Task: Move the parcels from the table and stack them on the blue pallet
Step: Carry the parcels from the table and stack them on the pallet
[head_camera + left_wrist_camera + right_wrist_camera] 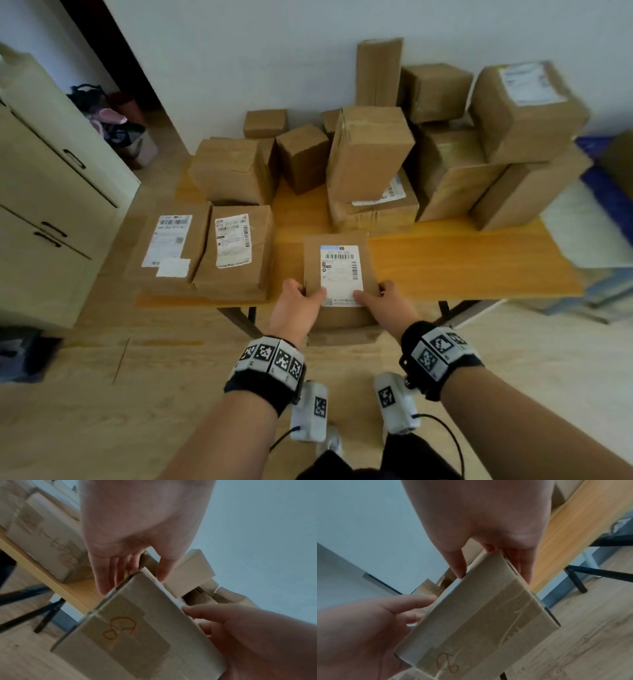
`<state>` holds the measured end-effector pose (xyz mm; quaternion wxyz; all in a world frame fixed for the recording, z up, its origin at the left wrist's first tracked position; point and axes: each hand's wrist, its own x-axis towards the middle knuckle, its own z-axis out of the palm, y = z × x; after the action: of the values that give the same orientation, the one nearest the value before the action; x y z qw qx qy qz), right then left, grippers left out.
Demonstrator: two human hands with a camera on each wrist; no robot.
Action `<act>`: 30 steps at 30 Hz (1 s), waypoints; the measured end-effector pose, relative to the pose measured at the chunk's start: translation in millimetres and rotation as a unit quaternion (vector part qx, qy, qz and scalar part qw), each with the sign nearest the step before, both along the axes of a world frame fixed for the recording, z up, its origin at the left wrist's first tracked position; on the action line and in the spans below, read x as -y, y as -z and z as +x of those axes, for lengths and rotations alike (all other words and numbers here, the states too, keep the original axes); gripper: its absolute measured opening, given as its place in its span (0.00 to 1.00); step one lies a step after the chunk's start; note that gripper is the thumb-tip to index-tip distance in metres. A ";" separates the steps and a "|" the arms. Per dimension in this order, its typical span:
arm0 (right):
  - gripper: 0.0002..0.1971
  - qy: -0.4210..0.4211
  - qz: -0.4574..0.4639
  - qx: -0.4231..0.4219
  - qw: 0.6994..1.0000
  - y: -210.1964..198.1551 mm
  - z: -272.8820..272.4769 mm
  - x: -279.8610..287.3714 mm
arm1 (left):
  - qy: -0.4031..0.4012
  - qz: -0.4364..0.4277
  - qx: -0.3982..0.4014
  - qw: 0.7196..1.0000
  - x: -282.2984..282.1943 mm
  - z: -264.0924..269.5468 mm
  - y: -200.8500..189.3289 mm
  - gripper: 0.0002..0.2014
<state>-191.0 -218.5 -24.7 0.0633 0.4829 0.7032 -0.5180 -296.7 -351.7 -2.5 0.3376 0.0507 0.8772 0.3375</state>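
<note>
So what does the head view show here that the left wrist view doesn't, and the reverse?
Only the head view shows the white shipping label on the held parcel, the cream cabinet and the whole spread of stacked boxes. Only the left wrist view shows the parcel's taped near face with an orange mushroom-like mark. Both show the left hand and right hand gripping that parcel at the wooden table's edge.

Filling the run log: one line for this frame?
phase: pickup | left hand: grips parcel near left corner | right hand: grips near right corner | parcel: overhangs table front edge | pallet: barely visible
</note>
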 end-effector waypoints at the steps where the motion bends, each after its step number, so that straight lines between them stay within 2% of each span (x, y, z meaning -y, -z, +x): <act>1: 0.27 0.018 -0.005 -0.005 1.000 -0.7 8.7 -1.4 | 0.002 0.009 -0.005 1.000 -3.7 6.5 -3.9 0.17; 6: 0.26 0.113 -0.002 -0.035 0.993 -9.5 68.0 -29.0 | 0.083 0.041 -0.021 0.995 -42.1 49.8 -11.8 0.17; 12: 0.25 0.183 0.006 -0.063 0.981 -19.1 153.2 -87.6 | 0.125 0.077 -0.025 0.989 -115.7 119.6 -18.6 0.27; 16: 0.21 0.217 0.000 -0.099 0.971 -28.6 227.4 -135.6 | 0.130 0.097 -0.034 0.986 -177.4 188.1 -24.0 0.32; 21: 0.22 0.261 0.035 -0.118 0.957 -38.5 335.8 -202.3 | 0.180 0.166 -0.022 0.969 -256.9 289.7 -28.9 0.25; 25: 0.21 0.302 0.092 -0.128 0.940 -49.2 406.8 -247.0 | 0.212 0.191 -0.018 0.958 -308.6 359.4 -29.8 0.34; 26: 0.21 0.317 0.101 -0.135 0.933 -51.8 421.3 -257.3 | 0.219 0.200 -0.019 0.955 -320.3 373.8 -32.8 0.32; 30: 0.20 0.354 0.130 -0.160 0.912 -69.0 472.2 -296.3 | 0.241 0.252 -0.014 0.937 -370.8 420.5 -52.4 0.13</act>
<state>281.3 77.8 44.3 -0.3009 0.6153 0.5477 -0.4806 123.8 19.1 49.8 0.3728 0.3484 0.7297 0.4551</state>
